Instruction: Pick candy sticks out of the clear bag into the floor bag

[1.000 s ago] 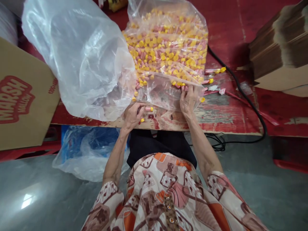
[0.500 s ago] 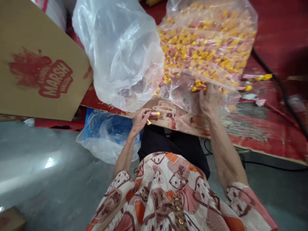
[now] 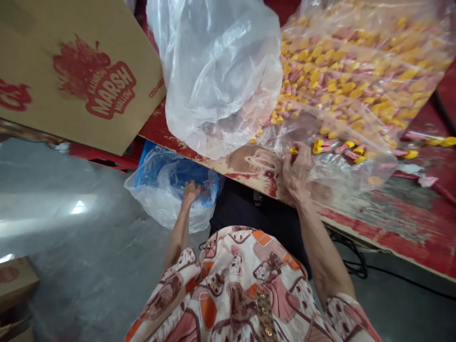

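Note:
My left hand (image 3: 190, 191) is down below the table edge, inside a clear plastic bag lining a blue bin (image 3: 171, 183); its fingers are bunched, and what they hold is hidden. My right hand (image 3: 296, 171) rests on the red table (image 3: 374, 223) at the mouth of a big clear bag of pink tubes with yellow caps (image 3: 356, 80), fingers curled round a yellow-capped tube. A second, puffed-up clear bag (image 3: 217, 76) stands to the left of it.
A brown carton printed MARSH MALLOW (image 3: 81, 71) leans at the left. Loose tubes (image 3: 441, 141) lie on the table at the right. A black cable (image 3: 356, 266) runs under the table. Another carton corner (image 3: 14, 280) is at the lower left on the grey floor.
My left hand has dropped from the table edge, where it held tubes, down into the bag in the blue bin. The view has swung left. My right hand stays at the bag's mouth.

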